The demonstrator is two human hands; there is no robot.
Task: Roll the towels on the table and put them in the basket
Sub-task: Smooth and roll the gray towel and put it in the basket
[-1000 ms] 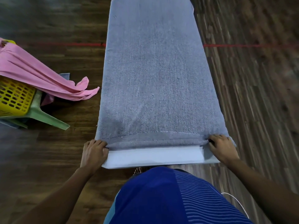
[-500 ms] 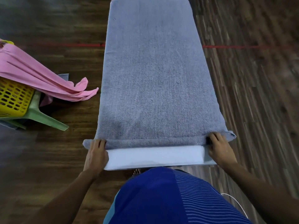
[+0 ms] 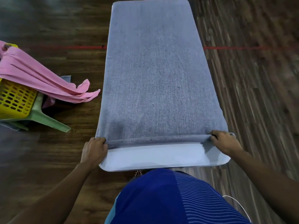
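A grey towel (image 3: 155,75) lies flat along the narrow white table (image 3: 155,156), covering nearly all of it. Its near edge is turned over into a thin fold. My left hand (image 3: 94,150) grips the left end of that fold. My right hand (image 3: 225,142) pinches the right end. A bare strip of tabletop shows between the fold and my body. A yellow basket (image 3: 15,101) stands at the left edge of the view, with a pink towel (image 3: 38,78) draped over its rim and hanging toward the floor.
The basket rests on a green plastic stool (image 3: 47,118) on the dark wooden floor (image 3: 252,94). A red line (image 3: 234,48) crosses the floor behind the table. A white cable (image 3: 237,206) hangs by my right side. My blue shirt fills the bottom of the view.
The towel's near edge has been folded over and shifted away from me, baring more white tabletop. Both hands moved forward with it.
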